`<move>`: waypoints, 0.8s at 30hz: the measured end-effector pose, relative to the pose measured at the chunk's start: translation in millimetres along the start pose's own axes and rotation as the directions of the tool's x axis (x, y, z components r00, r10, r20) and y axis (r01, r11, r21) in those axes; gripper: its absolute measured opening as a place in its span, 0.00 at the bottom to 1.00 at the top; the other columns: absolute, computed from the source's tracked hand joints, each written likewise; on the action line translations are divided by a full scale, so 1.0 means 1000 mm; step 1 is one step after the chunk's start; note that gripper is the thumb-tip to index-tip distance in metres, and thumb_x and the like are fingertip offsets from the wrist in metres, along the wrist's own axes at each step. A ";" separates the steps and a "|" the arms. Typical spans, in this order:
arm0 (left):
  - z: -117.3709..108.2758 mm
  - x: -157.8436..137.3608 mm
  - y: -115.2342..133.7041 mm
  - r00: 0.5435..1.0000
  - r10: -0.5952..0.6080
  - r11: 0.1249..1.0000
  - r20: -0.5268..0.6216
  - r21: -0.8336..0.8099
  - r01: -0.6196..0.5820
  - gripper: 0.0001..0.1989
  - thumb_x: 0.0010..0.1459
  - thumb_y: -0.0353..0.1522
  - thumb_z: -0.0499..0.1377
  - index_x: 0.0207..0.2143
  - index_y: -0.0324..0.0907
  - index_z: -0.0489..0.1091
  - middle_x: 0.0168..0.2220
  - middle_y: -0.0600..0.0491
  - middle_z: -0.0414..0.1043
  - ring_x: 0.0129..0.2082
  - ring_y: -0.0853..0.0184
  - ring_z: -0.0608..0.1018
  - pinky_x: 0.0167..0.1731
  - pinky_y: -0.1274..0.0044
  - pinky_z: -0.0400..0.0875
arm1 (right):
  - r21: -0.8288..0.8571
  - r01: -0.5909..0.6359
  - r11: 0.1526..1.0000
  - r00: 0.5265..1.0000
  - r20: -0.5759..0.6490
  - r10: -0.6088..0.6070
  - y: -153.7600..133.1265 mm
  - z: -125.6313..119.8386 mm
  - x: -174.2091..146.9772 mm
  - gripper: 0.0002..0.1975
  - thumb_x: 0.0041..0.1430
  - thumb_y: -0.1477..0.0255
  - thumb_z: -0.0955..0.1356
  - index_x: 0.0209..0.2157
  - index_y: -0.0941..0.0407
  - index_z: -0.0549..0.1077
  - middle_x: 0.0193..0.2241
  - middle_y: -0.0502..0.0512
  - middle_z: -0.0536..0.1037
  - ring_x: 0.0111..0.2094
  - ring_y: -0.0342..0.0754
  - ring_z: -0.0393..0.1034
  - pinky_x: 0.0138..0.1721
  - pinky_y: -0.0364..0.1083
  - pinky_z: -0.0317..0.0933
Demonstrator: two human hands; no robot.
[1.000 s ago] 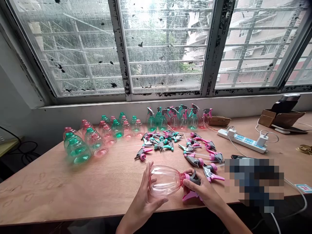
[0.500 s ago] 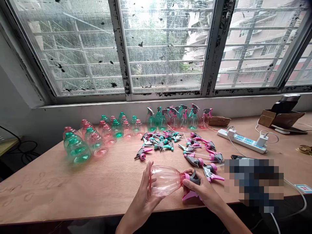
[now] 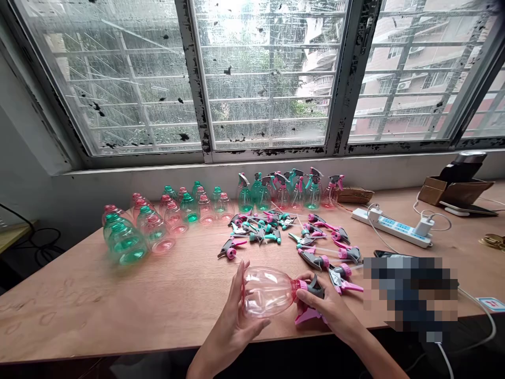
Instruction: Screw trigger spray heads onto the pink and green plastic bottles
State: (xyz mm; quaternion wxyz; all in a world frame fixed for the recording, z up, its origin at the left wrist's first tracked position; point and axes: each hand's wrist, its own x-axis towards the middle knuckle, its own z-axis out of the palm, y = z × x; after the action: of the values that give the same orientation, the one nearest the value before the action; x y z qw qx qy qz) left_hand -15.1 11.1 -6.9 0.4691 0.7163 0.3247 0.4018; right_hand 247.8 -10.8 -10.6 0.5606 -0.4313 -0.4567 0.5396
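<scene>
A clear pink spray bottle (image 3: 266, 292) lies sideways in the air over the table's front part, its base to the left. My left hand (image 3: 232, 310) cups that base, fingers straight behind it and thumb stretched out below. At the neck, my right hand (image 3: 327, 305) grips the pink-collared grey trigger sprayer (image 3: 314, 287), closed around it. The pink trigger (image 3: 308, 316) of this sprayer sticks out beneath the right fingers. Just beyond the hands, several loose trigger sprayers (image 3: 260, 231) in pink, green and grey lie scattered.
Open green and pink bottles (image 3: 126, 245) stand on the wooden table (image 3: 118, 310) at left. Several bottles with sprayers (image 3: 313, 195) line the wall below the window. A white power strip (image 3: 390, 227), a cardboard box (image 3: 434, 190) and a blurred-out patch (image 3: 412, 292) are at right.
My left thumb has spread a little outward below the bottle, and the bottle's body looks slightly turned. My right hand keeps its grip on the sprayer, almost unmoved.
</scene>
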 end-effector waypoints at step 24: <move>0.002 -0.001 0.006 0.999 -0.054 0.998 0.006 -0.044 0.054 0.57 0.63 0.43 0.70 0.79 0.58 0.31 0.81 0.45 0.33 0.77 0.46 0.55 0.74 0.56 0.54 | 0.036 -0.007 0.999 1.000 -0.009 0.008 -0.003 0.002 -0.001 0.26 0.52 0.52 0.82 0.39 0.56 0.75 0.24 0.50 0.82 0.25 0.49 0.77 0.31 0.47 0.68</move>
State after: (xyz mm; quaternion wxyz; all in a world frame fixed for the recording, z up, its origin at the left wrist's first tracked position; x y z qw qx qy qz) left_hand -13.5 8.1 -2.1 0.4962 0.6977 0.3338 0.3944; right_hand 246.3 -11.8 -7.1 0.5684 -0.4253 -0.4427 0.5478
